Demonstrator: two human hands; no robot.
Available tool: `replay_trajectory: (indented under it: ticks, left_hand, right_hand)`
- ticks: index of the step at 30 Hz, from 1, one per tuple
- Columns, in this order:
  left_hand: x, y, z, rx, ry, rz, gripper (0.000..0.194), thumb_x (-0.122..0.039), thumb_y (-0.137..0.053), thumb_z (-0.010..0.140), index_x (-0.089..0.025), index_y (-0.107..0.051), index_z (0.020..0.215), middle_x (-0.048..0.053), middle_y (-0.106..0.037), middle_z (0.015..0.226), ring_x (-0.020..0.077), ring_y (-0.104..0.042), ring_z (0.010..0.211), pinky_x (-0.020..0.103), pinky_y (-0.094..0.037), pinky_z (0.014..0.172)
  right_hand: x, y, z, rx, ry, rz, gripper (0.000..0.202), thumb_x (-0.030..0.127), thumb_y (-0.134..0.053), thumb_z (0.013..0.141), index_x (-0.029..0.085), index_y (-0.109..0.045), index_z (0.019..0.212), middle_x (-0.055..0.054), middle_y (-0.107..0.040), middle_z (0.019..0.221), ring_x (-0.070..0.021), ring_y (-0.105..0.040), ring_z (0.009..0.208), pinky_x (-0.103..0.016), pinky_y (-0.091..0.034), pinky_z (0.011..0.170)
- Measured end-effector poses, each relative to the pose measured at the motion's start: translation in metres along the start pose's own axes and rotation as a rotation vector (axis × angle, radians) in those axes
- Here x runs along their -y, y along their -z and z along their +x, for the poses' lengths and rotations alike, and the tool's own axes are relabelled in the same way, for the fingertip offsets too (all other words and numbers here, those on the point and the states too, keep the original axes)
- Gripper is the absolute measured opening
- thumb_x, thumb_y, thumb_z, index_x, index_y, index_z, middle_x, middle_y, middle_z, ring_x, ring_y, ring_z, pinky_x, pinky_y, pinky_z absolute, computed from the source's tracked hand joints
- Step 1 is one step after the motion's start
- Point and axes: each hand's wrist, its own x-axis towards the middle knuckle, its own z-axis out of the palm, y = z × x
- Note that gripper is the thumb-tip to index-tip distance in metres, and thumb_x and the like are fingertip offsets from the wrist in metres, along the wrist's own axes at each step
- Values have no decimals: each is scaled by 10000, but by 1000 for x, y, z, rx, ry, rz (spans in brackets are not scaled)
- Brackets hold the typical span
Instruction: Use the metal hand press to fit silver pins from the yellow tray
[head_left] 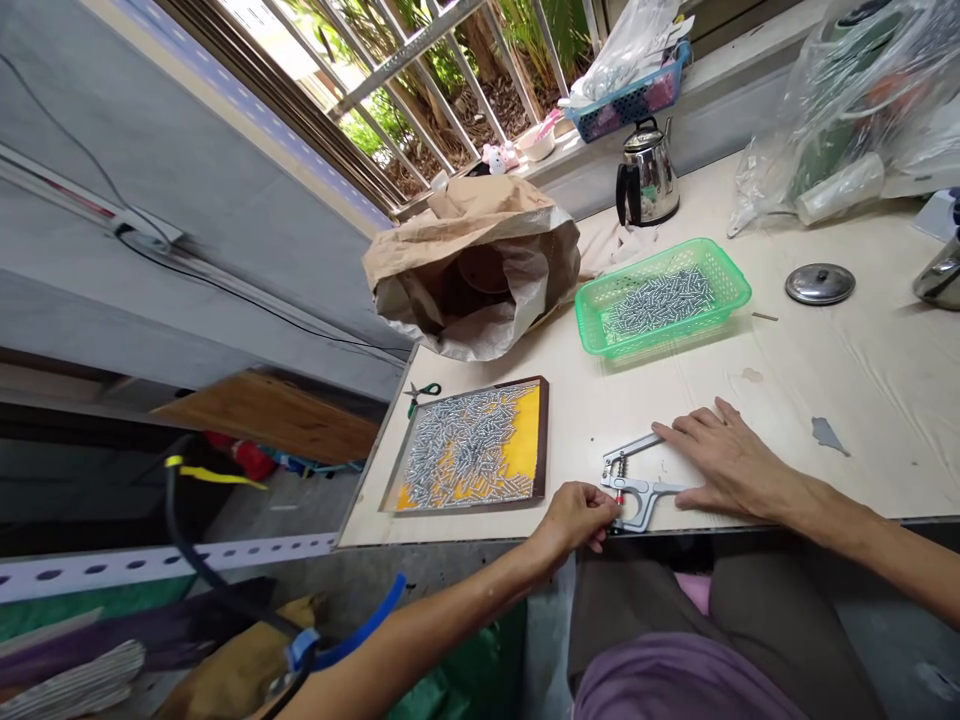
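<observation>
A silver pair of hand press pliers (640, 498) with a spring and a red-tipped jaw lies at the table's front edge, its handles spread apart. My right hand (731, 460) spans both handles, fingers on the upper one and thumb by the lower one. At the jaw, my left hand (581, 515) is closed in a pinch; what sits between its fingertips is too small to make out. Left of the pliers is a shallow tray (541, 440) with a yellow bottom, holding many small silver screw-like pieces (465, 450).
Behind the pliers stands a green plastic basket (589, 320) of similar metal pieces. An open paper sack (480, 220), a steel kettle (649, 180), a metal lid (820, 284) and green-handled scissors (421, 393) are also on the table (675, 400).
</observation>
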Motion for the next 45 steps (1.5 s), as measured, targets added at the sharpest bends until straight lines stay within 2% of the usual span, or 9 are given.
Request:
replay_trajectory:
  ticks: [5, 10, 14, 21, 31, 35, 38, 42, 45]
  left_hand:
    - [8, 2, -5, -51, -84, 196, 251, -348, -601, 773, -149, -549, 629, -38, -501, 492, 105, -484, 430, 234, -419, 460]
    - [3, -9, -5, -337, -743, 640, 168, -280, -595, 826, -169, -588, 952, 72, -615, 976, 220, -587, 916, 362, -496, 788]
    - [-17, -23, 17, -221, -1052, 854, 570, -328, -685, 779, -176, -416, 1257, 128, -531, 1252, 271, -504, 1102, 436, -456, 923]
    - [-38, -24, 34, -100, -1066, 1058, 731, -485, -692, 744, -148, -360, 1301, 144, -532, 1191, 289, -515, 1009, 431, -468, 849]
    - [-37, -36, 40, -129, -1104, 1012, 211, -358, -486, 922, -170, -575, 885, 52, -586, 862, 203, -516, 835, 326, -439, 724]
    - [-36, -38, 42, -164, -1101, 1029, 230, -339, -483, 923, -164, -576, 807, 49, -593, 802, 207, -537, 814, 332, -464, 708]
    - [-32, -42, 39, -259, -1096, 1012, 240, -362, -522, 899, -143, -577, 981, 85, -620, 909, 238, -569, 858, 376, -499, 736]
    - [-13, -57, 30, -467, -1135, 874, 396, -323, -507, 907, -122, -451, 1243, 183, -558, 1217, 294, -538, 1135, 456, -477, 925]
    - [4, -71, 21, -493, -1203, 795, 405, -258, -457, 925, -122, -402, 1303, 198, -498, 1329, 300, -441, 1281, 466, -440, 1007]
  right_hand:
    - [3, -1, -2, -24, 4, 0, 717, 418, -762, 670, 158, -479, 1275, -102, -650, 1017, -286, -554, 943, -527, -303, 942]
    - [7, -3, -4, -38, 6, 6, 738, 389, -763, 677, 155, -446, 1301, -90, -651, 1001, -278, -556, 928, -506, -319, 923]
    - [5, -8, -9, -47, -12, 20, 787, 382, -768, 666, 159, -404, 1327, -106, -638, 1062, -289, -551, 964, -507, -344, 924]
    - [-7, -3, -23, 7, -68, 52, 771, 352, -837, 551, 102, -494, 1194, -149, -602, 1042, -306, -539, 955, -411, -471, 790]
    - [1, -2, -24, -34, -51, 129, 99, 86, -577, 818, 182, -560, 805, -42, -566, 806, -191, -529, 774, -318, -468, 716]
    - [0, -2, -19, -4, -46, 116, 149, 79, -540, 839, 184, -545, 734, -38, -565, 777, -189, -527, 777, -303, -461, 692]
    - [-6, 5, -16, 16, -62, 105, 106, 119, -616, 797, 164, -590, 889, -66, -587, 874, -210, -527, 847, -320, -466, 734]
    - [-25, 12, -10, 85, -51, 127, 633, 353, -791, 635, 122, -540, 1169, -139, -580, 1050, -272, -519, 935, -387, -468, 788]
    - [-39, 9, -5, 130, -33, 115, 601, 440, -728, 692, 139, -555, 1183, -146, -591, 1064, -274, -536, 925, -392, -459, 781]
